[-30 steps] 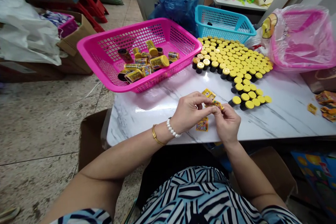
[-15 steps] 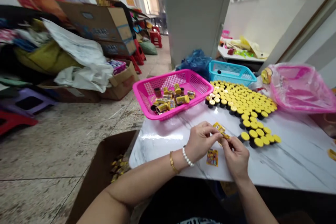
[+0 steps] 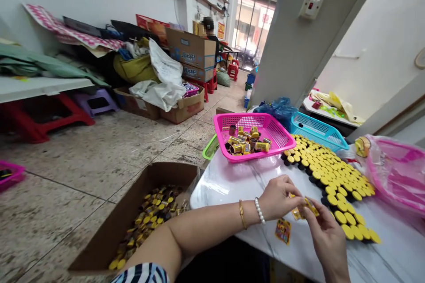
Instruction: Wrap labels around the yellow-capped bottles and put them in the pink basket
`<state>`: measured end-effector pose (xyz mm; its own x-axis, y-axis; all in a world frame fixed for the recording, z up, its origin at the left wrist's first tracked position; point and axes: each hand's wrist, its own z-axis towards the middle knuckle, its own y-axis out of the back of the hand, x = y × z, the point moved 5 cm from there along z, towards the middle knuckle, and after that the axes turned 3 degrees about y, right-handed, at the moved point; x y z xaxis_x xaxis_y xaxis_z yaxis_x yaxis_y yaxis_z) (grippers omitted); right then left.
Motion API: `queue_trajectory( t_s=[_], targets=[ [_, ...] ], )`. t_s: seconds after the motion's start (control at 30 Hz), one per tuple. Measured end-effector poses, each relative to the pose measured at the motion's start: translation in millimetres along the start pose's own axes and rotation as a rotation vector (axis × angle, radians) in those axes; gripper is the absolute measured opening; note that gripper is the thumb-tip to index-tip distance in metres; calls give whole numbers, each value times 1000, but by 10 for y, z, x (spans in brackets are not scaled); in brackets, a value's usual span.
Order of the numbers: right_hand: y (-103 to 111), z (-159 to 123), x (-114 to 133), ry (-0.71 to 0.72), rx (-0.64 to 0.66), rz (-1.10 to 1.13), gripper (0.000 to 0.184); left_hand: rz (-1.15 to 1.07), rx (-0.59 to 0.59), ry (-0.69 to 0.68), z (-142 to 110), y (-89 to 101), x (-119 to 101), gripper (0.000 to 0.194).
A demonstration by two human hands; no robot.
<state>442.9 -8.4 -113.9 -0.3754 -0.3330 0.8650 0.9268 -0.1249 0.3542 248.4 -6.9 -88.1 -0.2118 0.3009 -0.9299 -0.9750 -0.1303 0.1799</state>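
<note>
Over the marble-patterned table [image 3: 232,185], my left hand [image 3: 277,197], with a pearl bracelet and a gold bangle at its wrist, is closed on yellow printed labels [image 3: 295,213]. My right hand [image 3: 328,234] pinches a yellow printed label [image 3: 311,207] between thumb and fingers, close beside the left fingertips. Whether these pieces are joined, I cannot tell. A colourful printed label [image 3: 283,231] lies flat on the table just below my hands. To the right spread many small black tubs with yellow lids [image 3: 350,218], standing upright in close rows.
A pink basket [image 3: 226,152] holds several labelled tubs lying loose. Behind the rows stand a blue basket [image 3: 332,138] and a pink basket lined with plastic [image 3: 395,172]. Left of the table, a cardboard box [image 3: 99,234] contains many tubs. A person [image 3: 208,26] is far back.
The view has swung left, so the table things appear further right and lower, and more of the box shows. The label pieces between my hands are spread wider; both hands still grip them.
</note>
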Motion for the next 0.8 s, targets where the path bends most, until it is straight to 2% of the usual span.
queue_trajectory(
  t_s=[0.07, 0.13, 0.23, 0.33, 0.47, 0.63, 0.7, 0.8],
  targets=[
    [6, 19, 46, 3, 24, -90, 49, -39, 2, 36, 0, 14, -13, 12],
    [18, 12, 85, 32, -19, -172, 48, -54, -9, 36, -11, 29, -50, 12],
    [48, -25, 149, 174, -165, -258, 46, -79, 2, 74, -8, 10, -33, 20],
    [39, -54, 190, 324, -224, -315, 41, -114, 58, 224, 38, -51, 126, 28],
    [-65, -22, 214, 258, -166, -297, 41, -205, 188, 320, 87, -57, 266, 30],
    [-313, 127, 322, 239, -87, -154, 40, -312, 176, 286, 172, 202, 214, 39],
    [-298, 112, 288, 206, -82, -167, 39, -258, 196, 227, 151, 190, 167, 40],
    [-149, 7, 132, 119, -68, -196, 40, -69, 160, 86, 80, 49, 119, 31]
  ],
)
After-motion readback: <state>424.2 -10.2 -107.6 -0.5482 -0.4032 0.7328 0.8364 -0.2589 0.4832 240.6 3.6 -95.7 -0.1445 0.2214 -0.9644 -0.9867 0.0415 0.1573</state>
